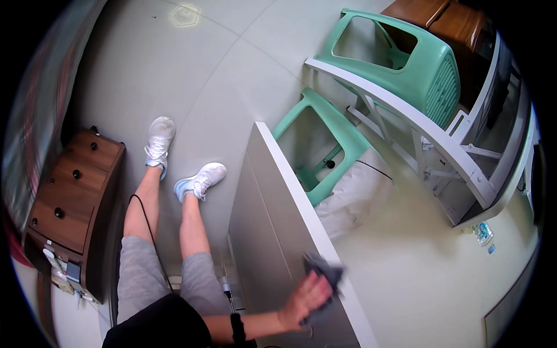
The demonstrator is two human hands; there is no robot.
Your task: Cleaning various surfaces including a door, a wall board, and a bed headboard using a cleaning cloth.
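Observation:
A dark grey cloth is bunched under the fingers of my left hand, which reaches across to the right. It presses the cloth over the white top edge and near face of an upright panel. Both hand and cloth are blurred. The panel's broad grey-brown face is turned towards my legs, and its white edge runs diagonally away from me. My right hand is out of view.
Beyond the panel are two green plastic stools, a pale fabric item and a white-framed folding table. A plastic bottle lies on the floor right. A brown drawer cabinet stands left; a black cable crosses before my leg.

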